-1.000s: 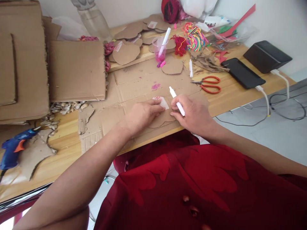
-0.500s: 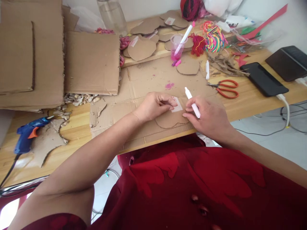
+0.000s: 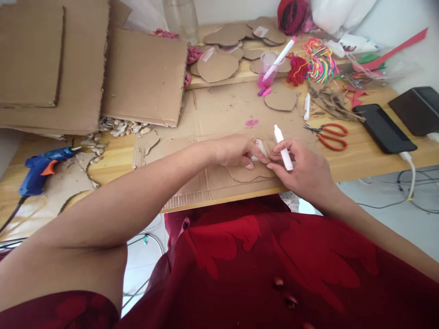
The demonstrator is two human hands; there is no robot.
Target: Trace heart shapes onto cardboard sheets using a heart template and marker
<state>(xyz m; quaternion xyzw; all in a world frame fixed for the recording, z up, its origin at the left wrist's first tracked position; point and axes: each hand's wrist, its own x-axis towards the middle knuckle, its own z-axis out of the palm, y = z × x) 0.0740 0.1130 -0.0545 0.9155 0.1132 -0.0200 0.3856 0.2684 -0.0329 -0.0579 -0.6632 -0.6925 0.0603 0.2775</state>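
Note:
A heart-shaped cardboard cutout (image 3: 252,172) lies near the table's front edge on a flat cardboard sheet (image 3: 219,114). My left hand (image 3: 235,151) rests on the cutout with its fingers curled, pinching a small white label (image 3: 261,147) stuck to it. My right hand (image 3: 302,171) is just to the right, closed around a white marker (image 3: 283,147) whose capped end points away from me. The fingertips of both hands meet at the label.
Red scissors (image 3: 328,135), a black phone (image 3: 383,128) on a white cable and a dark box (image 3: 416,109) lie at the right. A blue glue gun (image 3: 41,168) is at the left, cardboard boxes (image 3: 82,68) and seed shells (image 3: 120,127) behind. Yarn (image 3: 317,57), a pink cup (image 3: 266,68) and more cutouts sit at the back.
My left hand's fingers have curled from flat to pinching the label. My right hand has come in closer so the fingertips touch. The view has shifted, moving everything rightward in the picture.

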